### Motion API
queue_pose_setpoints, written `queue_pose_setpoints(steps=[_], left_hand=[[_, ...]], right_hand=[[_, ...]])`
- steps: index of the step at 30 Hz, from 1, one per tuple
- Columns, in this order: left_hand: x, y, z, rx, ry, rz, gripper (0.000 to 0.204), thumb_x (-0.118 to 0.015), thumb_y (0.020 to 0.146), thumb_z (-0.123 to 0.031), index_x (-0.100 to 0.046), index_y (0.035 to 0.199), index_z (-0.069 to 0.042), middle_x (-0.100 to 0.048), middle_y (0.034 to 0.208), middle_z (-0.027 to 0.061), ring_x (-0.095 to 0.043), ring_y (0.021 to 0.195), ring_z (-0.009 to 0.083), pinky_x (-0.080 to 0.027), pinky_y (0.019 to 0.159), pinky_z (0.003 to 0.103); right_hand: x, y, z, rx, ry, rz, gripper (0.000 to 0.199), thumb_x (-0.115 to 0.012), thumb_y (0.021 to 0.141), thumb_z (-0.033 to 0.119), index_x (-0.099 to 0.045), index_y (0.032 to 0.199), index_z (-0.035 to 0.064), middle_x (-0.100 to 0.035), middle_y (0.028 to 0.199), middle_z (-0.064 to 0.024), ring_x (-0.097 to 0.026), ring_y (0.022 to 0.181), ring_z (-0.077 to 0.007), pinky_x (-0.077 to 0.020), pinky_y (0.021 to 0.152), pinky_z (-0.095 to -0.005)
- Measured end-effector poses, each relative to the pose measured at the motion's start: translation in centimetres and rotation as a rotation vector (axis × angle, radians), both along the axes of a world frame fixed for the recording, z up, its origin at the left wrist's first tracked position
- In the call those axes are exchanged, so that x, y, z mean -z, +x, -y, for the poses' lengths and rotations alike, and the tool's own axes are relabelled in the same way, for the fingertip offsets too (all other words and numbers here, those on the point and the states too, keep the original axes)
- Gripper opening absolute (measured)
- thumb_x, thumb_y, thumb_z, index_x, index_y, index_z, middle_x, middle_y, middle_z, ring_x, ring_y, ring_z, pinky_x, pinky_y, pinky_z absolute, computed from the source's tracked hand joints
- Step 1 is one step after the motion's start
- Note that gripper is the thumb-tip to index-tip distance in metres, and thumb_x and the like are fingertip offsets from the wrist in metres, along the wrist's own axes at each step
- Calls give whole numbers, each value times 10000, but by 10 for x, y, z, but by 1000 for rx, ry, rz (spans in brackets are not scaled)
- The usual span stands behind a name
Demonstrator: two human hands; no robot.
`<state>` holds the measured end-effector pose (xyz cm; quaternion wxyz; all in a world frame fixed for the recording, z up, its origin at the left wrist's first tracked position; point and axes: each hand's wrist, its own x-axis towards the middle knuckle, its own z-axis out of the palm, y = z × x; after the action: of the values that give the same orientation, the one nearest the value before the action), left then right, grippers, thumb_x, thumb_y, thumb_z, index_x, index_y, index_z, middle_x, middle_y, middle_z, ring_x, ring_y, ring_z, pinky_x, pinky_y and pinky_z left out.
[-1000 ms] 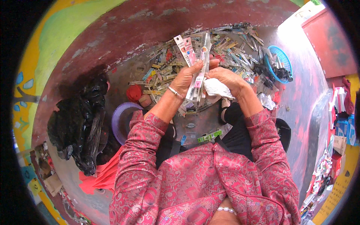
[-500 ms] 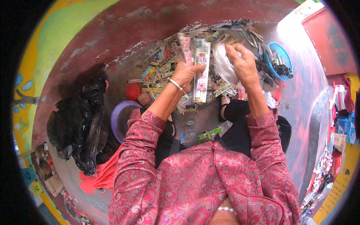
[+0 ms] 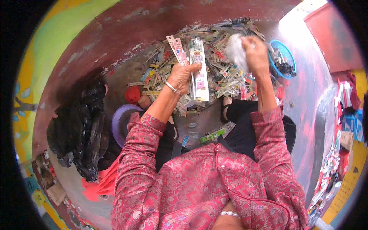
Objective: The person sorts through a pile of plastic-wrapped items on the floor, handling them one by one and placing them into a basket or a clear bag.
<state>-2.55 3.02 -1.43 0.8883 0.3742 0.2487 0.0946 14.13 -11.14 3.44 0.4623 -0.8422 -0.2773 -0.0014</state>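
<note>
My left hand, a silver bangle at its wrist, is closed around a few long, narrow printed packages. A white one with a clear front stands upright under the thumb, and a pink strip slants up to the left. My right hand grips a bunch of whitish translucent plastic, blurred by motion, so its exact kind does not show. Both hands hover above a broad pile of similar slim packages on the floor. What else lies behind the left fingers is hidden.
A blue plastic basket with dark items stands right of the pile. On the left lie black plastic bags, a purple basin and red sheeting. A red ball-like bundle sits by the pile. A green package lies between my legs.
My right hand has moved up and to the right with the plastic, away from the packages. The left hand has shifted slightly left, still holding them, and the pink strip leans farther left.
</note>
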Motion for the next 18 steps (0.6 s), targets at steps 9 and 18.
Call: queue_pose_setpoints(steps=[9, 18], left_hand=[[8, 2, -6, -21, -173, 151, 234, -555, 812, -88, -527, 1025, 5, -599, 937, 105, -598, 840, 217, -502, 754, 359], [0, 0, -10, 188, -489, 460, 511, -414, 882, -316, -322, 1249, 27, -414, 1237, 208, -445, 1118, 317, -360, 949, 426]], right_hand=[[20, -63, -17, -664, -415, -547, 409, -591, 718, 373, -638, 839, -15, -617, 732, -150, -586, 693, -184, -446, 654, -310], [7, -56, -14, -771, -116, -1042, 196, -565, 769, 169, -625, 820, -11, -616, 763, -52, -554, 672, -91, -426, 628, -214]])
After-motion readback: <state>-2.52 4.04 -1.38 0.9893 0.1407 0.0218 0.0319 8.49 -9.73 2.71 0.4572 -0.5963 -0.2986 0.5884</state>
